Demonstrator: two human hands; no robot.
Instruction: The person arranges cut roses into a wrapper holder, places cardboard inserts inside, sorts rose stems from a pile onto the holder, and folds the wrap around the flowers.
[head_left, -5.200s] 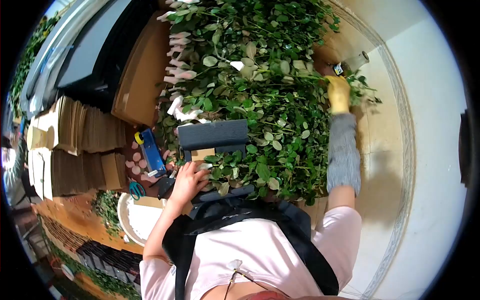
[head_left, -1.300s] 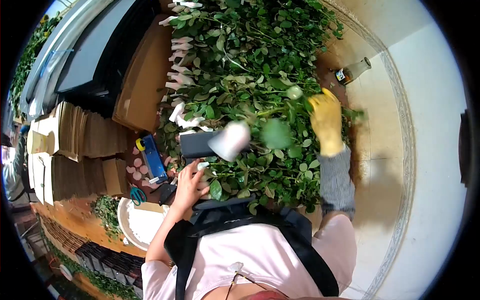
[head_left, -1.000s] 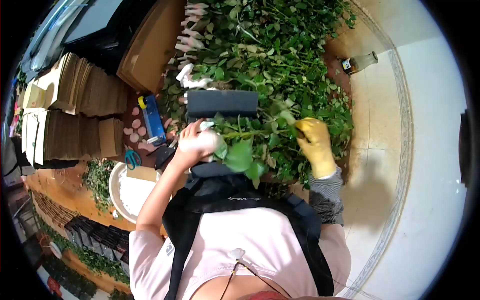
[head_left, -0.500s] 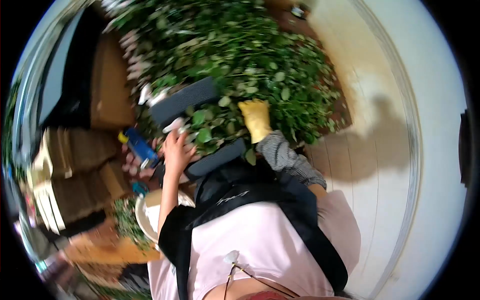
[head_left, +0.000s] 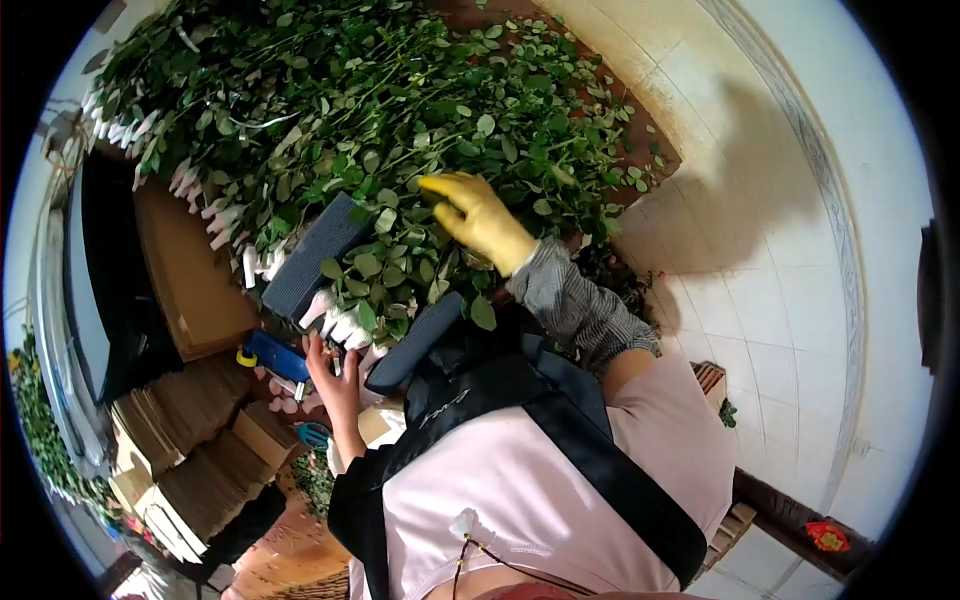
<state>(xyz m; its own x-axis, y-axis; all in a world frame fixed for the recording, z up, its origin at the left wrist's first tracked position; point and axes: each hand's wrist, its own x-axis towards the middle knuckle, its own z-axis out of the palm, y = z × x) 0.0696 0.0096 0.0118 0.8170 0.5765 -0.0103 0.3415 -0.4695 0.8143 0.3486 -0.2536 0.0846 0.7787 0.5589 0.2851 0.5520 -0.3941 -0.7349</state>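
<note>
Fingers apart, my bare left hand (head_left: 335,388) is at the lower end of a row of white-sleeved flower heads (head_left: 345,325), its fingertips right by them. My right hand, in a yellow glove (head_left: 482,218), reaches over the leafy stems (head_left: 400,262) with thumb and fingers apart. These stems lie between two dark grey ribbed pads, an upper pad (head_left: 318,252) and a lower pad (head_left: 415,343) near my apron. Beyond them spreads a large heap of green rose-like stems (head_left: 350,110), with more white-sleeved heads along its left edge.
At left, a blue tool with a yellow end (head_left: 275,355) lies by scattered pink petals and teal-handled scissors (head_left: 314,434). Stacked cardboard (head_left: 190,420) and an open brown box (head_left: 190,270) stand farther left. A tiled wall (head_left: 740,260) rises at right.
The view has turned, and the pads now slant more steeply. My gloved right hand has moved left and up across the leaves, with its thumb now spread. My left hand stays by the flower heads.
</note>
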